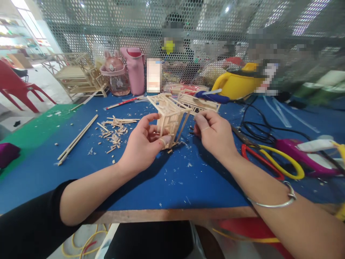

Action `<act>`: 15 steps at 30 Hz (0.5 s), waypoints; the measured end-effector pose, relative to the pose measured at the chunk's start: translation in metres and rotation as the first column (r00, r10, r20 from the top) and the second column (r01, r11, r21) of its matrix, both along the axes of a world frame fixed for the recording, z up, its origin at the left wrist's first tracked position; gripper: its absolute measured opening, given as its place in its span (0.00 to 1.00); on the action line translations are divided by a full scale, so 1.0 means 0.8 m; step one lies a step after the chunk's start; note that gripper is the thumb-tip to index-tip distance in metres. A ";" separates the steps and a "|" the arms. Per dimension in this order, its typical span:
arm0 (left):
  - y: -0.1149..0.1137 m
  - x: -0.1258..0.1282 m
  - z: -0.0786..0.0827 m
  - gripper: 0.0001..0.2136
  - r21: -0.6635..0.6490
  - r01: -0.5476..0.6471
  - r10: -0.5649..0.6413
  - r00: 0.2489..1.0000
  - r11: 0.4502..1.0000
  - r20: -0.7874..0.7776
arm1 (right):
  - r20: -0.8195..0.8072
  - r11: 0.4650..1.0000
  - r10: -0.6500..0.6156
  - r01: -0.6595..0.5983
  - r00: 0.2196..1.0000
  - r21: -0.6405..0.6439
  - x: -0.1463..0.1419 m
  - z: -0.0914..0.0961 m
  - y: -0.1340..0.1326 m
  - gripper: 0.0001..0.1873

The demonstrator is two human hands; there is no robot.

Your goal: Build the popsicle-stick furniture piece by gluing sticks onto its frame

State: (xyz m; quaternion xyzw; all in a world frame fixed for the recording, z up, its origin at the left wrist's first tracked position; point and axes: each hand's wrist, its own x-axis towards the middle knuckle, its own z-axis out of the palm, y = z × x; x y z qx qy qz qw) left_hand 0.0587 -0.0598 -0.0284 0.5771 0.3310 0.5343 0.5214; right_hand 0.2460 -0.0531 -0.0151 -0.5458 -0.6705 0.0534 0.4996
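My left hand (144, 144) is wrapped round the side of a small model built of thin wooden sticks (172, 117), thumb in front and fingers behind. The model stands upright on the blue table, with sticks slanting out of its top. Just to its right, my right hand (215, 133) is closed in a pinch, thumb against the fingers. What lies between those fingertips, if anything, is too small to make out. Behind the model and partly hidden by it lies another stick frame (199, 102). Cut stick pieces (114, 135) are heaped left of my left hand.
Red-and-yellow-handled scissors (272, 162) and a purple glue gun (309, 158) with black cable lie at right. Two long sticks (78, 140) lie at left. Along the back stand a pink bottle (134, 72), a lit phone (154, 76) and a yellow pot (239, 84), before a perforated metal screen.
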 end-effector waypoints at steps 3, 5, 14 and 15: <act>0.003 -0.005 0.001 0.24 0.009 0.025 -0.025 0.999 1.000 -0.024 | 0.255 0.995 -0.074 0.087 0.964 -0.042 0.016 0.008 0.004 0.22; 0.005 -0.010 0.004 0.24 0.000 0.066 -0.066 0.998 0.998 -0.025 | 0.459 0.991 -0.035 0.089 0.888 -0.096 0.025 0.016 0.009 0.19; 0.007 -0.022 -0.001 0.22 0.042 0.125 -0.125 0.992 0.991 -0.009 | 0.375 0.895 0.412 -0.291 0.830 -0.339 -0.005 0.031 0.006 0.11; 0.006 -0.021 -0.002 0.22 0.053 0.120 -0.119 0.993 0.991 -0.017 | 0.337 0.916 0.376 -0.291 0.863 -0.278 -0.012 0.027 0.001 0.11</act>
